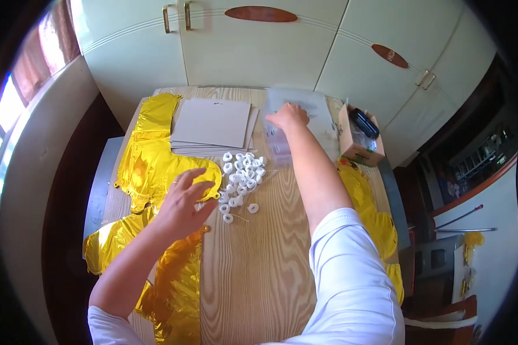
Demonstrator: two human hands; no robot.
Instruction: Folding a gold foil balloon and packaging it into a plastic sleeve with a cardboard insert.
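My left hand (185, 202) hovers with fingers spread over the edge of a flat gold foil balloon (152, 158) on the left of the wooden table (259, 270). My right hand (288, 117) reaches to the far side and rests on a stack of clear plastic bags (308, 112); whether it grips one I cannot tell. Between the hands lies a heap of several small white ribbon rolls (242, 175). A stack of grey cards (213, 123) lies at the far middle, beside the bags.
More gold foil balloons lie at the near left (175, 287) and along the right edge (374, 215). A small open cardboard box (357, 138) with a black object stands at the far right. White cupboard doors (259, 46) rise behind the table.
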